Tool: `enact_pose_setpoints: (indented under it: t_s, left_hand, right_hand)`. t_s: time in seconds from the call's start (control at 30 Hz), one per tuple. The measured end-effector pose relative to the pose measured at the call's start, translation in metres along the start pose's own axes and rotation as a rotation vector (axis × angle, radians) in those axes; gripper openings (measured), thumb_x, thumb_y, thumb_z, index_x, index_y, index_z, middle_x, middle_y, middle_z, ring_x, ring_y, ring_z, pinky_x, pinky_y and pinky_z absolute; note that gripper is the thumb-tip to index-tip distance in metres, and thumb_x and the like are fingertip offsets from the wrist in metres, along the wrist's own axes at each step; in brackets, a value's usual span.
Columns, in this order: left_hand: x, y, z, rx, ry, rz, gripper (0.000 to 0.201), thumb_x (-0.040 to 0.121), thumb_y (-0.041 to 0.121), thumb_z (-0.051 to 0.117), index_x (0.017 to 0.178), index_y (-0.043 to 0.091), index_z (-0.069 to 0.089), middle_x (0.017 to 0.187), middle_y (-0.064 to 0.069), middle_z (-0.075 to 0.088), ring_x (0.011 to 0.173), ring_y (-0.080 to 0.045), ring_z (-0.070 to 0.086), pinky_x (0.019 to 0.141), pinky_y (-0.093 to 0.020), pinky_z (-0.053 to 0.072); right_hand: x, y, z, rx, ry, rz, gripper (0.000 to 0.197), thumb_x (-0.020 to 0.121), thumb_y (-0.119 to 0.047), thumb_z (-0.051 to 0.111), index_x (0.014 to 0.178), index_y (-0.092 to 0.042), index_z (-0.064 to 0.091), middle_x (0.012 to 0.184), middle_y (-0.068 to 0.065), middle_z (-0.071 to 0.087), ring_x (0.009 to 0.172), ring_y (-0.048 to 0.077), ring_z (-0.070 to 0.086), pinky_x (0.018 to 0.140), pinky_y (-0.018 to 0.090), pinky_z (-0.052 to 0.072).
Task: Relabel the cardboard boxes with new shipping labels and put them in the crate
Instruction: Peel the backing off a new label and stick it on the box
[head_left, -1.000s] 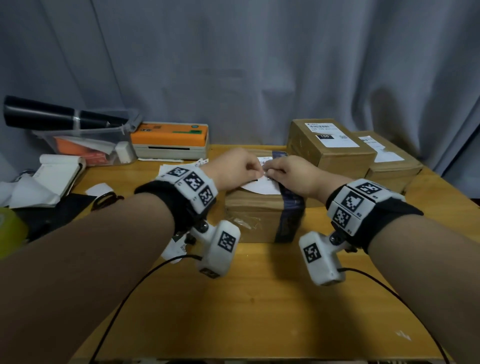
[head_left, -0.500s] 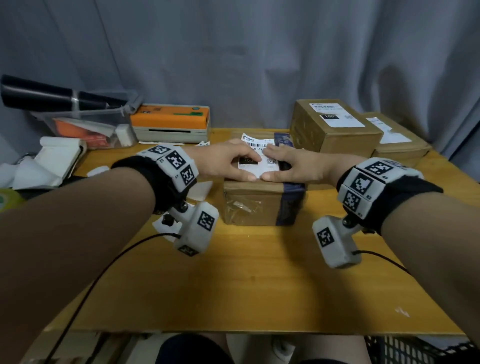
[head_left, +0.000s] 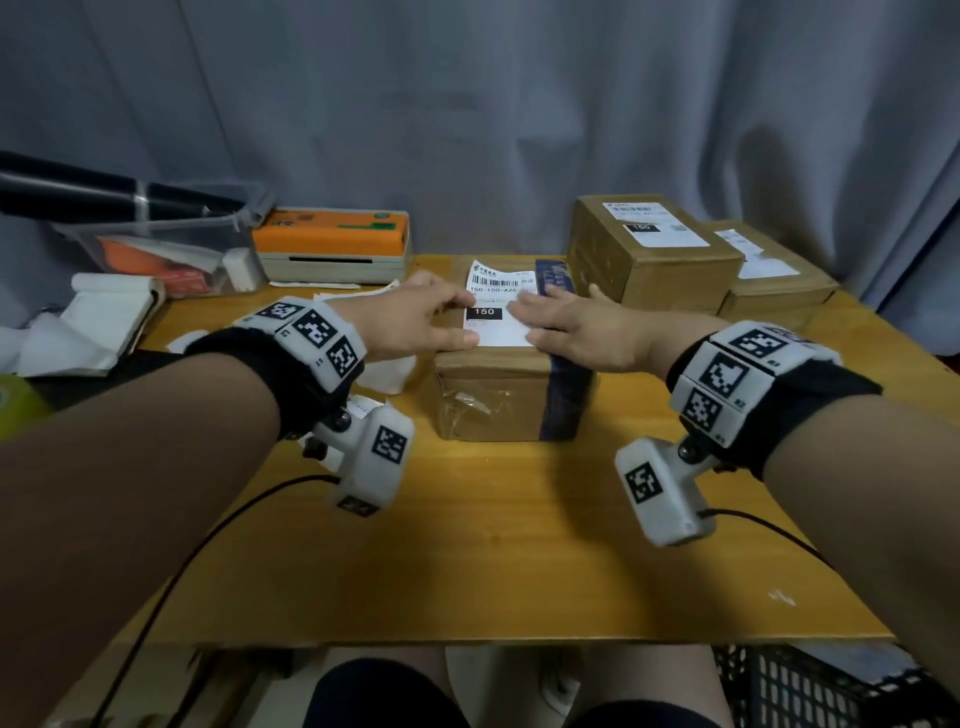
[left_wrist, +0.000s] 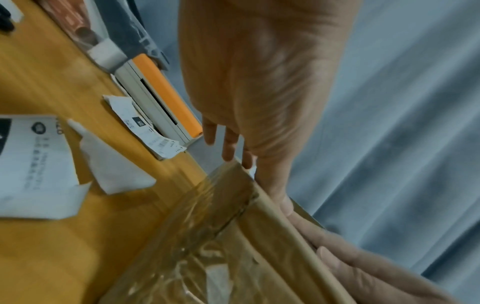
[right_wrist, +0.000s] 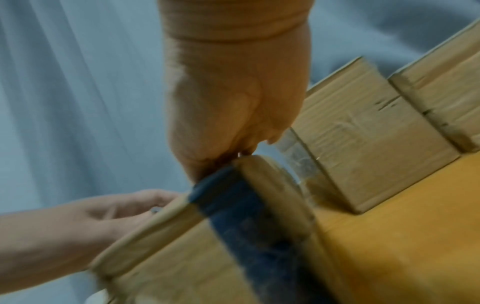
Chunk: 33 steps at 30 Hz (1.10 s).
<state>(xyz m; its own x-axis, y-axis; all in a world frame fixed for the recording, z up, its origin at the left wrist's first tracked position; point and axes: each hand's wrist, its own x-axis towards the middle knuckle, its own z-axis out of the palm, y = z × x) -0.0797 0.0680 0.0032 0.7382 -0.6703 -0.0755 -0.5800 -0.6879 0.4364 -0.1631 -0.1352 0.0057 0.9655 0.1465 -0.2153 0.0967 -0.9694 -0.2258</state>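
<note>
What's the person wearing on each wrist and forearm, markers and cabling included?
Bare forearms, no sleeves. Left hand and right hand each have a black fabric wrist band carrying white square tiles printed with black fiducial markers. Under each wrist hangs a white rounded camera pod, also marker-tagged, trailing a thin black cable.

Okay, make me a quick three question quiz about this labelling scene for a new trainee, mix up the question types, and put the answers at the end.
1. True or false: both hands lie flat on the shipping label atop the near box.
2. Multiple choice: the number in the label's black patch is A) 150, B) 300, C) 720.
3. Fill in: behind the left hand, at the table's back edge, stands the ____-topped label printer.

Key
1. True: the left hand and the right hand press it with straight fingers.
2. A.
3. Orange.
</note>
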Motion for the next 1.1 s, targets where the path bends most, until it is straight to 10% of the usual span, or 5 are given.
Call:
enact_pose_setpoints:
  t_s: [0.17, 0.43, 0.67, 0.87, 1.1]
  left_hand:
    - [0.001, -0.001, 0.006, -0.058, 0.159, 0.017, 0.036, 0.095, 0.022, 0.053, 0.13, 0.018, 0.054, 0.13, -0.006, 0.044, 0.116, -0.017, 0.047, 0.099, -0.022, 0.031]
    - [0.0, 0.003, 0.007, -0.073, 0.22, -0.005, 0.021, 0.091, 0.021, 0.059, 0.111, 0.017, 0.061, 0.122, -0.002, 0.052, 0.102, -0.015, 0.051, 0.092, -0.025, 0.039]
    - [-0.002, 0.003, 0.01, -0.145, 0.228, -0.034, 0.025, 0.092, 0.02, 0.057, 0.114, 0.01, 0.055, 0.115, -0.005, 0.058, 0.103, -0.018, 0.054, 0.092, -0.029, 0.042]
    - [0.001, 0.015, 0.008, -0.259, 0.128, -0.186, 0.026, 0.096, 0.023, 0.051, 0.12, 0.014, 0.046, 0.087, -0.003, 0.059, 0.074, -0.019, 0.058, 0.073, -0.037, 0.053]
    - [0.019, 0.042, 0.008, 0.034, 0.095, -0.182, 0.042, 0.1, 0.028, 0.04, 0.138, 0.009, 0.041, 0.137, -0.012, 0.051, 0.124, -0.029, 0.047, 0.09, -0.026, 0.036]
  right_hand:
    - [-0.006, -0.024, 0.014, -0.004, -0.024, -0.204, 0.049, 0.102, -0.038, 0.024, 0.15, -0.03, 0.016, 0.158, -0.012, 0.008, 0.146, 0.006, 0.0, 0.116, 0.045, -0.016]
    - [-0.006, -0.01, 0.002, -0.062, 0.009, 0.018, 0.054, 0.101, -0.045, 0.019, 0.151, -0.025, 0.012, 0.159, -0.009, 0.005, 0.147, 0.01, 0.0, 0.117, 0.04, -0.012]
    - [-0.003, -0.033, 0.018, -0.152, 0.018, -0.247, 0.083, 0.089, -0.048, 0.054, 0.151, -0.026, 0.004, 0.16, -0.006, 0.005, 0.147, 0.013, 0.001, 0.116, 0.041, -0.008]
    - [-0.017, 0.015, 0.006, -0.101, 0.05, -0.134, 0.081, 0.087, -0.036, 0.063, 0.15, -0.03, 0.012, 0.159, -0.012, 0.008, 0.147, 0.012, 0.004, 0.12, 0.041, -0.002]
    - [-0.004, -0.004, 0.015, -0.037, 0.198, 0.003, 0.076, 0.089, -0.029, 0.062, 0.15, -0.019, 0.019, 0.158, 0.001, 0.018, 0.146, 0.02, 0.016, 0.119, 0.032, 0.015]
